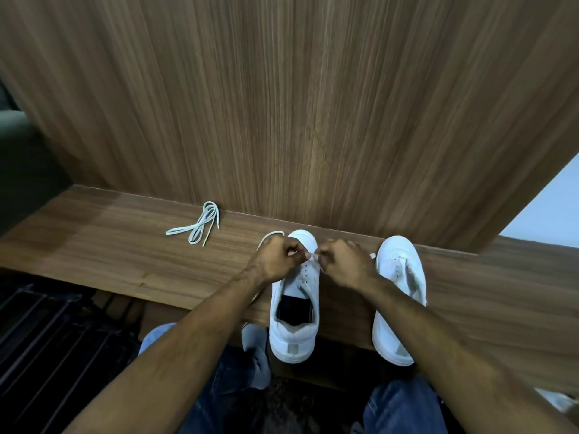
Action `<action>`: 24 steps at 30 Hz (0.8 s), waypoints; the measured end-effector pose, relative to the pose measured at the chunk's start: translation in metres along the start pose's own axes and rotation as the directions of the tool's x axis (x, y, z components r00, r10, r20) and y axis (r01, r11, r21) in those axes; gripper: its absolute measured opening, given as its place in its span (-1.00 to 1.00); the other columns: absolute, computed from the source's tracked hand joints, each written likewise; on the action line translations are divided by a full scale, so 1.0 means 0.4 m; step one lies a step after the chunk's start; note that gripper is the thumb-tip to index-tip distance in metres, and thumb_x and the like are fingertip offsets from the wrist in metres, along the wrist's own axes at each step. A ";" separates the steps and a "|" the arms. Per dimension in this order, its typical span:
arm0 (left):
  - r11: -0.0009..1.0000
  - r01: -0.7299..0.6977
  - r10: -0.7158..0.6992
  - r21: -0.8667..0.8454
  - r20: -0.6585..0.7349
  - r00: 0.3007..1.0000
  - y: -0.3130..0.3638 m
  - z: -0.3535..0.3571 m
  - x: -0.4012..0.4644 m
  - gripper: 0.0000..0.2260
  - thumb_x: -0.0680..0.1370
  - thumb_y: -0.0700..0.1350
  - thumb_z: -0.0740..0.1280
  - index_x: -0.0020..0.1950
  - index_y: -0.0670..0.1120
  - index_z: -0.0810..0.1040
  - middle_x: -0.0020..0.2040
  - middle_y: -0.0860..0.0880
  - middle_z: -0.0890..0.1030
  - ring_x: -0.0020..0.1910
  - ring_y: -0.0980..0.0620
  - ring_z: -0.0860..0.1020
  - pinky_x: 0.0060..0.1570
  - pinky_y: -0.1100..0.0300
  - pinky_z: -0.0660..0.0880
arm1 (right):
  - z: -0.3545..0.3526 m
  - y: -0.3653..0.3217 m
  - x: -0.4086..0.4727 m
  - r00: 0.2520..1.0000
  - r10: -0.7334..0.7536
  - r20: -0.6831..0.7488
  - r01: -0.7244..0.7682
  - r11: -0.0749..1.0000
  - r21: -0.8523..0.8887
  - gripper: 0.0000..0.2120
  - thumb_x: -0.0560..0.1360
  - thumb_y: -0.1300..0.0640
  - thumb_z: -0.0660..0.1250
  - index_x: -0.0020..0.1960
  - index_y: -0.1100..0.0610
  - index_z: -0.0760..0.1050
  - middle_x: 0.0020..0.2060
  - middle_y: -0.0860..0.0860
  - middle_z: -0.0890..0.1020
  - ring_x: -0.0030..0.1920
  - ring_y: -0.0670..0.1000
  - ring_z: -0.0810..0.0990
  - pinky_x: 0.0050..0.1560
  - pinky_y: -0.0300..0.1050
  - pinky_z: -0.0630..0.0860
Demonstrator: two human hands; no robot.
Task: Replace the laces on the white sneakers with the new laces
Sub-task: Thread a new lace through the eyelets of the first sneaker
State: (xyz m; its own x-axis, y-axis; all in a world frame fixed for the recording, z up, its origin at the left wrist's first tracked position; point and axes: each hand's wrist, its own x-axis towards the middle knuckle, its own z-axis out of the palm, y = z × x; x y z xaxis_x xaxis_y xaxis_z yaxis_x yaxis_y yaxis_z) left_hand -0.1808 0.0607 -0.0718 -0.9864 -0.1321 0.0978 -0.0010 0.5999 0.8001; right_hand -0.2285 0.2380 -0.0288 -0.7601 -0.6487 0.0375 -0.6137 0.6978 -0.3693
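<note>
Two white sneakers stand side by side on a wooden shelf (94, 242), toes toward the wall. Over the front eyelets of the left sneaker (294, 308) both my hands work a white lace (266, 238). My left hand (275, 258) pinches the lace at the sneaker's left side, and a loop of it curves out past my knuckles. My right hand (344, 261) pinches the other end close to the eyelets. The right sneaker (398, 286) stands untouched, partly hidden by my right forearm. A bundled pale lace (200, 225) lies on the shelf to the left.
A wood-panelled wall (297, 104) rises right behind the shelf. The sneakers' heels overhang the shelf's front edge above my knees in blue jeans (401, 405). A dark slatted rack (47, 339) sits low at the left.
</note>
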 end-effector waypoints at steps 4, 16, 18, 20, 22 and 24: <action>0.989 0.062 -0.068 -0.132 -0.039 0.997 -0.022 -0.025 -0.013 -0.88 0.51 -0.14 0.42 -0.24 -0.03 0.66 -0.39 0.11 0.58 -0.38 0.25 0.48 -0.26 0.16 0.43 | -0.017 0.041 -0.004 0.983 0.176 -0.044 -0.174 0.983 0.050 -0.83 0.50 0.09 0.27 -0.08 -0.02 0.64 -0.10 -0.02 0.70 -0.02 0.08 0.63 -0.06 -0.05 0.55; 0.992 0.107 -0.110 -0.061 -0.044 0.993 -0.015 0.018 -0.005 -0.75 0.45 0.06 0.41 -0.31 -0.09 0.62 -0.43 -0.07 0.54 -0.40 0.11 0.41 -0.28 0.06 0.45 | 0.065 -0.002 0.009 0.997 0.001 -0.077 0.021 0.958 0.287 -0.82 0.53 0.18 0.31 0.07 0.08 0.65 -0.07 0.01 0.65 -0.02 0.03 0.59 -0.01 -0.08 0.48; 0.982 0.189 -0.188 0.008 -0.065 0.980 -0.025 0.018 -0.021 -0.88 0.46 -0.01 0.46 -0.22 -0.02 0.62 -0.34 0.04 0.57 -0.31 0.10 0.51 -0.21 0.14 0.46 | 0.077 0.000 0.011 0.994 0.047 -0.099 -0.015 0.953 0.304 -0.84 0.53 0.18 0.31 0.02 0.11 0.67 -0.10 0.02 0.68 -0.05 0.03 0.61 -0.03 -0.08 0.50; 0.955 0.285 -0.281 0.087 -0.058 0.958 -0.033 0.021 -0.042 -0.87 0.44 -0.02 0.46 -0.05 0.02 0.62 -0.19 0.04 0.61 -0.15 0.04 0.57 -0.14 0.19 0.45 | 0.094 0.009 0.010 0.985 0.138 -0.101 -0.095 0.932 0.350 -0.83 0.52 0.20 0.32 0.01 0.11 0.68 -0.07 -0.01 0.71 -0.05 -0.02 0.63 -0.05 -0.16 0.50; 0.934 0.349 -0.345 0.072 -0.072 0.936 -0.043 0.024 -0.049 -0.97 0.43 -0.07 0.41 -0.14 0.03 0.61 -0.21 0.02 0.63 -0.14 0.00 0.59 -0.16 0.17 0.46 | 0.110 0.012 0.010 0.969 0.233 -0.085 -0.178 0.891 0.417 -0.86 0.49 0.18 0.34 -0.07 0.08 0.69 -0.13 -0.04 0.72 -0.10 -0.05 0.65 -0.11 -0.17 0.51; 0.933 0.359 -0.357 0.013 -0.072 0.931 -0.046 0.026 -0.051 -0.92 0.44 -0.09 0.35 -0.23 0.00 0.61 -0.27 0.00 0.64 -0.19 -0.04 0.61 -0.17 0.12 0.50 | 0.126 0.009 0.010 0.956 0.283 -0.075 -0.221 0.864 0.452 -0.89 0.47 0.14 0.37 -0.15 0.06 0.68 -0.21 -0.07 0.71 -0.15 -0.04 0.66 -0.13 -0.11 0.55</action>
State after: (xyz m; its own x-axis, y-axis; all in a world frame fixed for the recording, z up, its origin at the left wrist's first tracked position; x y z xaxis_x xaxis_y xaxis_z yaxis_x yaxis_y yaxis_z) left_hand -0.1625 0.0605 -0.0948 -0.9066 -0.3939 -0.1517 -0.3568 0.5232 0.7739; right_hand -0.2231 0.2227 -0.0768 -0.9167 -0.3996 0.0012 -0.2664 0.6090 -0.7471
